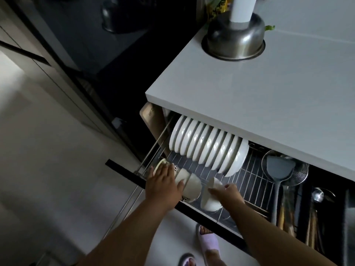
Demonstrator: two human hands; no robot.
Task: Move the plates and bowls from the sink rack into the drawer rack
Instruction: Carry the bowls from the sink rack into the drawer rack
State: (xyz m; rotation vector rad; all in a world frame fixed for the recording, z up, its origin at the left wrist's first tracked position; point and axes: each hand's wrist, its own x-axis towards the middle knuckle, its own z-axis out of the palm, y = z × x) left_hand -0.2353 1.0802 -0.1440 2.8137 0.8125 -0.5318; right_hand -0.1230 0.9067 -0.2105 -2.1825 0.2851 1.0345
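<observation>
A white bowl (210,200) is grasped by the right hand (228,194) over the drawer rack (255,175). The row of bowls (189,186) is pressed by the flat left hand (163,187). If the bowl is released between wires, it could tip and chip.

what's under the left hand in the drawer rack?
The left hand rests on a row of white bowls on their sides; the end ones, near a patterned cup, are partly covered.

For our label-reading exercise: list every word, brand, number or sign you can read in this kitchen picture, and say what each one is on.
Nothing here can be read with certainty.
Wooden board at the drawer's left end: a small dark mark, too small and blurred to read.
Yellow packet behind the steel pot: dark print, too blurred to read.
Plates, bowls and worktop: no text visible.
</observation>
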